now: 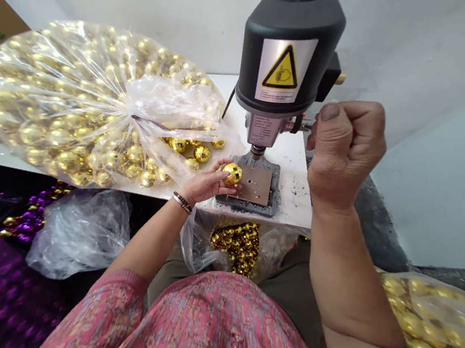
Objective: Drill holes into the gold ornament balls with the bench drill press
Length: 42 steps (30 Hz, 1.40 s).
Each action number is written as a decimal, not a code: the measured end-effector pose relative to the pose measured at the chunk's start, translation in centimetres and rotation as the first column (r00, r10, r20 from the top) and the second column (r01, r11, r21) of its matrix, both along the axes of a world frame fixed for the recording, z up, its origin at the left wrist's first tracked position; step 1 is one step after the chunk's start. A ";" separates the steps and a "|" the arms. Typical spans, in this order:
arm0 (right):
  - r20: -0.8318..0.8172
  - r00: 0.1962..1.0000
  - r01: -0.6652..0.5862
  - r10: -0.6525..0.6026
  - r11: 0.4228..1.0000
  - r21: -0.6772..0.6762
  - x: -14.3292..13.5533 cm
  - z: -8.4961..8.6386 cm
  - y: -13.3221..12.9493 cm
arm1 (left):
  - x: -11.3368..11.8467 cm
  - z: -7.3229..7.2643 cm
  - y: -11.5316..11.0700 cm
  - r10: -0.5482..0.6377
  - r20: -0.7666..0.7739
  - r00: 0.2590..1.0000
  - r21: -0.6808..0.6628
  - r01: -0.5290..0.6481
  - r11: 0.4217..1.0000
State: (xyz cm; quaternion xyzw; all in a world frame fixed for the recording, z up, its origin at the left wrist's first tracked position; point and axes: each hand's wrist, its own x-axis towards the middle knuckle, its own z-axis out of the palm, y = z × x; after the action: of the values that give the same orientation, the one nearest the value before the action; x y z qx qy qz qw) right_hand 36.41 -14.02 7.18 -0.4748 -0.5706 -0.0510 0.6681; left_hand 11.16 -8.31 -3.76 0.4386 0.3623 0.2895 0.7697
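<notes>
In my left hand (209,184) is a shiny gold faceted ball (232,174), held between thumb and fingers over the left side of a brown board (259,186). The board has a small hole and lies on the grey base of a black drill press (291,50). The drill's chuck (257,150) hangs above the board. My right hand (345,146) is closed in a fist at the right side of the drill head, by its lever; most of what it grips is hidden behind the fingers.
A large clear bag of gold balls (74,102) fills the left of the white table (293,165), with loose gold balls (202,153) at its opening. Dark shavings surround the base. Below are an open bag of gold pieces (238,246), purple balls (34,213) and another bag (435,326).
</notes>
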 end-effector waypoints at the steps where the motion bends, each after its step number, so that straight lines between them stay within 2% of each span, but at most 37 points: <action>1: 0.006 1.000 -0.001 0.001 1.000 -0.002 0.0 0.0 -0.1 | -0.1 0.1 0.2 -0.010 -0.025 1.000 -0.002 0.009 1.000; 5: 0.027 1.000 -0.006 0.005 1.000 0.028 0.3 0.9 0.1 | 0.4 0.5 0.9 0.026 -0.123 0.992 0.003 -0.026 1.000; 8: 0.031 0.999 -0.033 0.032 0.999 0.021 0.8 2.7 1.2 | 1.6 0.9 0.9 0.101 -0.169 0.980 0.042 -0.095 0.995; 11: -0.048 0.997 -0.069 0.064 0.993 -0.101 1.2 5.2 2.7 | 3.0 1.5 0.8 0.126 -0.243 0.962 0.069 -0.113 0.991; 14: -0.178 0.983 -0.081 0.041 0.971 -0.223 1.4 7.4 4.0 | 4.2 2.0 0.7 0.143 -0.329 0.933 0.119 -0.109 0.987; 18: -0.271 0.963 -0.080 -0.007 0.947 -0.310 1.5 8.9 5.5 | 5.1 2.2 0.8 0.150 -0.439 0.886 0.206 -0.063 0.976; 25: -0.300 0.954 -0.094 0.000 0.949 -0.300 2.3 8.9 7.0 | 5.3 1.7 1.0 0.157 -0.574 0.804 0.336 0.056 0.940; 27: -0.281 0.960 -0.105 0.018 0.949 -0.297 2.3 8.7 6.9 | 5.4 2.0 1.0 0.171 -0.607 0.776 0.416 0.127 0.900; 30: -0.289 0.955 -0.146 0.070 0.957 -0.252 2.2 8.4 6.9 | 5.8 2.4 0.7 0.180 -0.659 0.730 0.530 0.282 0.800; 33: -0.311 0.947 -0.147 0.082 0.970 -0.192 2.1 8.1 7.5 | 6.4 2.5 0.6 0.172 -0.704 0.689 0.554 0.380 0.741; 38: -0.276 0.959 -0.131 0.071 0.969 -0.208 2.1 8.0 7.6 | 6.8 1.7 0.9 0.136 -0.703 0.698 0.526 0.382 0.760; 40: -0.245 0.965 -0.142 0.089 0.968 -0.207 1.9 7.9 6.5 | 6.7 1.2 1.0 0.138 -0.683 0.717 0.534 0.362 0.764; 42: -0.190 0.972 -0.169 0.140 0.975 -0.146 1.5 7.2 4.8 | 6.5 0.6 1.2 0.145 -0.662 0.736 0.542 0.337 0.770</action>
State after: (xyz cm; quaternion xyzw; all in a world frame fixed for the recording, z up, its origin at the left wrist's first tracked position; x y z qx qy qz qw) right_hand 37.94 -9.19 14.37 -0.4839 -0.5459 0.0905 0.6779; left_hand 17.70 -7.16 -3.11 0.7631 0.4705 0.1727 0.4081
